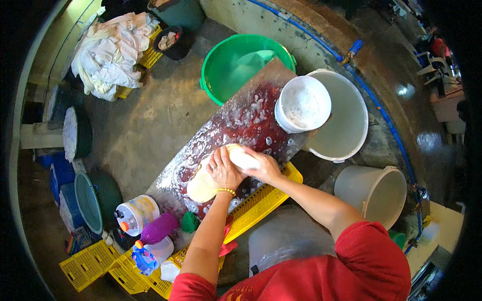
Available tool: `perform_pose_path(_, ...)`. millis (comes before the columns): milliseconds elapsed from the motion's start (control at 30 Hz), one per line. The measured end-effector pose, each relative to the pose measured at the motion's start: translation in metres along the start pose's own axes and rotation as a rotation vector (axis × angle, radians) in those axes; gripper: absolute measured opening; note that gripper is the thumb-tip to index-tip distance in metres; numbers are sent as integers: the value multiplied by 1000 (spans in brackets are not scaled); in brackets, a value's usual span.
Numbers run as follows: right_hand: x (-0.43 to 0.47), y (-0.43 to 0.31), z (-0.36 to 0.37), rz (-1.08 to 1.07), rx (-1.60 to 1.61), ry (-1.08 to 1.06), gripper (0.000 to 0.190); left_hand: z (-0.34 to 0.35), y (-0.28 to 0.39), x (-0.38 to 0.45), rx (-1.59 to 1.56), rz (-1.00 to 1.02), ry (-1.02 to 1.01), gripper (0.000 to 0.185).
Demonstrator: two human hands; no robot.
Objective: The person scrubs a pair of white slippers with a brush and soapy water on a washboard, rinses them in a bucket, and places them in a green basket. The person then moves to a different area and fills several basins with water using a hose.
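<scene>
A pale cream shoe sole or slipper-shaped item [201, 185] lies on a wet, dark red board [248, 124] covered with soap suds. My left hand [225, 169], with a ring and a yellow bead bracelet at the wrist, presses on it with fingers spread. My right hand [263, 165] is closed around a whitish object [243, 157] at the item's upper end; whether this is a brush or part of the item I cannot tell. A white bucket of suds [303, 103] stands on the board's upper right end.
A green basin [218, 71] of cloudy water and a large white tub [354, 113] stand beyond the board. A yellow crate [260, 203] is under its near edge. Bottles, including a purple one [160, 228], stand at the lower left. White cloths [113, 52] are heaped at the upper left.
</scene>
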State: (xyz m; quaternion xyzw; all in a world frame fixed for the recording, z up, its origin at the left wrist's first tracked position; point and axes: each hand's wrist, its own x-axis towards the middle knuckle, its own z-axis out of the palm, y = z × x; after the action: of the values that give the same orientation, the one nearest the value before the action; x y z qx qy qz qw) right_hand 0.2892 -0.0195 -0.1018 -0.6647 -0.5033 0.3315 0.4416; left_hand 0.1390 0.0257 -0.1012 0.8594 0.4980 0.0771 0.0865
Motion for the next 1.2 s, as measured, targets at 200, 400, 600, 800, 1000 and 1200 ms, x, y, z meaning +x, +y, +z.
perform_pose_path(200,30,-38,17,25,-135,-35,73,4,-7,-2,185,-46,-157,113)
perform_pose_path(400,14,-17,-3,166,-110,-20,78,-6,4,3,16,-42,-3,114)
perform_pose_path(600,38,-28,7,175,-168,37,77,-20,7,5,11,-67,-92,111)
perform_pose_path(800,1,-1,-5,159,-114,137,79,-8,6,2,-18,-80,-47,108)
perform_pose_path(1000,44,-28,40,175,-212,92,72,-4,1,-2,34,-35,-51,108)
perform_pose_path(1200,-26,4,-3,242,-152,75,81,-37,-20,-16,-205,88,127,115)
